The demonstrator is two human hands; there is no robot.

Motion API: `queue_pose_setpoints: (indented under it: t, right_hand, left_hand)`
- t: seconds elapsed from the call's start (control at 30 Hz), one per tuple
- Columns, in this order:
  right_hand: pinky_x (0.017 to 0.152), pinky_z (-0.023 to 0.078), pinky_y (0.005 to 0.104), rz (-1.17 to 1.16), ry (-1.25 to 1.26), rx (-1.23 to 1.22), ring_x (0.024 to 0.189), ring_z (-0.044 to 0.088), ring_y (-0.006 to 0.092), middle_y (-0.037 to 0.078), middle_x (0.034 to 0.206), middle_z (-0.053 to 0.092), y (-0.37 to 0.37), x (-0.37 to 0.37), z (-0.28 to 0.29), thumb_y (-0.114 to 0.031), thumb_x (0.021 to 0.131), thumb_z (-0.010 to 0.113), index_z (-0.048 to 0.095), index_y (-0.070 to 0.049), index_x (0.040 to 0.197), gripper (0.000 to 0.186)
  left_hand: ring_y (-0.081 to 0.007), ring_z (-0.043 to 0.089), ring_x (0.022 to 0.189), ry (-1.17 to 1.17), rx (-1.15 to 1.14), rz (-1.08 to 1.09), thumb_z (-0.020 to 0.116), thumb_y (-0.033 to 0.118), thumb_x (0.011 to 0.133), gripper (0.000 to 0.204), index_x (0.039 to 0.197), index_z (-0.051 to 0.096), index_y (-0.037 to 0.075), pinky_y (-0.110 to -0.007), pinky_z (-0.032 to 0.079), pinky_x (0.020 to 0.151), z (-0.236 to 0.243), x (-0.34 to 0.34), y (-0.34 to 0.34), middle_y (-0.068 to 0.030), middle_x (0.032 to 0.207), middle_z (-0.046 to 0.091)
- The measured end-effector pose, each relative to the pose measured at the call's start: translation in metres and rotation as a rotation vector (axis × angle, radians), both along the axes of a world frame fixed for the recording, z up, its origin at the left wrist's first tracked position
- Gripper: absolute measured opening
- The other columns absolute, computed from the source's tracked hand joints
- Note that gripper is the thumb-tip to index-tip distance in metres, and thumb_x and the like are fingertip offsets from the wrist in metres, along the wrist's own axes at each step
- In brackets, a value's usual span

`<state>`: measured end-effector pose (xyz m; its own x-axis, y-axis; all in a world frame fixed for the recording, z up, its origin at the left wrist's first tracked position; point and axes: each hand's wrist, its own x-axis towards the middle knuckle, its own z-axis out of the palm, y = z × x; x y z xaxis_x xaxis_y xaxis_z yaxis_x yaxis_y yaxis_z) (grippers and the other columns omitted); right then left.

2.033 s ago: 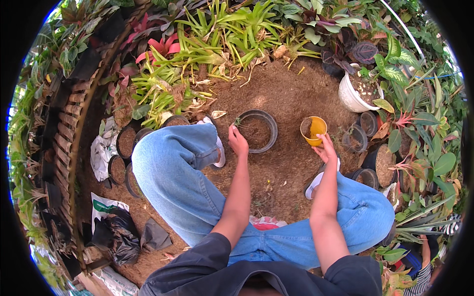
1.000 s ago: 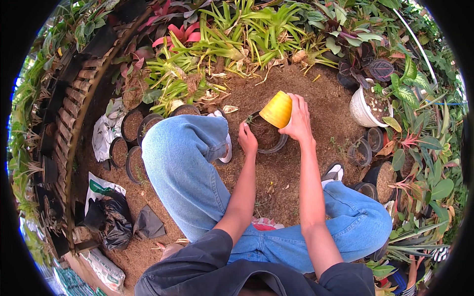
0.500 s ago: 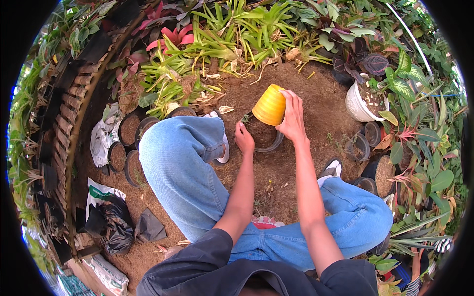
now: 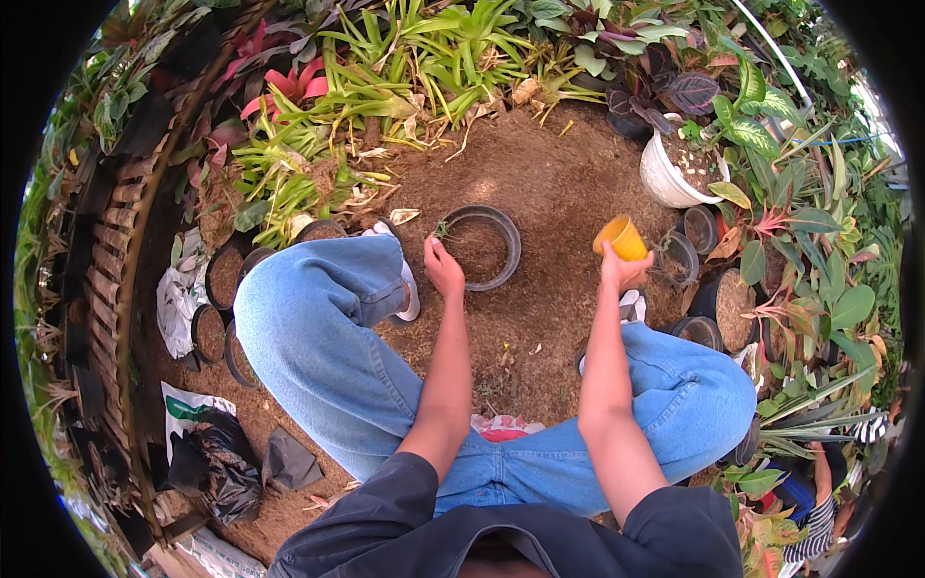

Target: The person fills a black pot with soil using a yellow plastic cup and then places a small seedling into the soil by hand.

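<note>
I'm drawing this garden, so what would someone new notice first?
Probably the bright yellow pot, held by the right hand, right of centre. Then the round black pot in the middle, with the left hand pinching a small green plant at its left rim. The pink-red leaves near the top left stand out too.

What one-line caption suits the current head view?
Over brown soil, right hand holds yellow cup, left hand pinches green sprig at the edge of a black pot.
</note>
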<state>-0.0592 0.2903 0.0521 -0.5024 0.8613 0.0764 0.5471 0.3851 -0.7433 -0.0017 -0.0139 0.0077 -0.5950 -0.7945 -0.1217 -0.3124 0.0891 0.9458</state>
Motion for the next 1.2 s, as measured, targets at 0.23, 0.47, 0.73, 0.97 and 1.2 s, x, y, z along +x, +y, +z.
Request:
queue_pose_setpoints:
  t: [0.23,0.47,0.73,0.97,1.2]
  right_hand:
    - [0.105,0.040,0.0548,-0.026,-0.258,0.029,0.128,0.041,0.0475,0.028,0.138,0.034,-0.013,0.039,-0.042,-0.030,0.056,0.098,0.029,-0.038,0.152,0.119]
    - [0.103,0.044,0.0509,0.101,-0.379,-0.042,0.125,0.045,0.0458,0.028,0.137,0.033,-0.050,0.029,-0.042,-0.035,0.059,0.096,0.029,-0.033,0.155,0.117]
    - [0.105,0.042,0.0507,0.226,-0.283,-0.194,0.128,0.045,0.0452,0.027,0.140,0.044,-0.010,0.024,-0.049,-0.046,0.064,0.085,0.036,-0.027,0.154,0.104]
    - [0.088,0.045,0.0468,0.378,-0.152,-0.829,0.120,0.053,0.0318,0.007,0.144,0.048,0.032,0.011,0.006,-0.047,0.072,0.080,0.038,-0.033,0.150,0.090]
    - [0.089,0.044,0.0427,0.775,-0.150,-0.880,0.110,0.057,0.0253,0.008,0.127,0.057,-0.003,-0.015,0.049,-0.033,0.078,0.081,0.033,-0.034,0.153,0.089]
  left_hand:
    - [-0.0415,0.062,0.117,0.013,-0.019,-0.006,0.044,0.034,0.107,0.043,0.130,0.061,0.003,-0.047,0.047,0.096,0.003,-0.001,0.002,-0.0214,0.123,0.068]
    - [-0.0431,0.062,0.113,0.035,-0.045,0.004,0.044,0.034,0.106,0.041,0.127,0.062,0.003,-0.048,0.047,0.093,0.004,0.001,0.000,-0.0223,0.118,0.068]
    - [-0.0442,0.062,0.111,0.027,-0.055,0.010,0.044,0.034,0.106,0.041,0.125,0.063,0.004,-0.049,0.047,0.090,-0.002,0.000,-0.003,-0.0225,0.116,0.069]
    - [-0.0425,0.063,0.112,0.021,-0.053,0.021,0.044,0.034,0.106,0.041,0.126,0.063,0.005,-0.048,0.048,0.092,-0.001,0.002,-0.002,-0.0215,0.118,0.069]
    - [-0.0419,0.063,0.114,0.027,-0.037,0.000,0.042,0.034,0.106,0.042,0.128,0.063,0.004,-0.048,0.048,0.094,-0.002,-0.001,0.001,-0.0216,0.120,0.069]
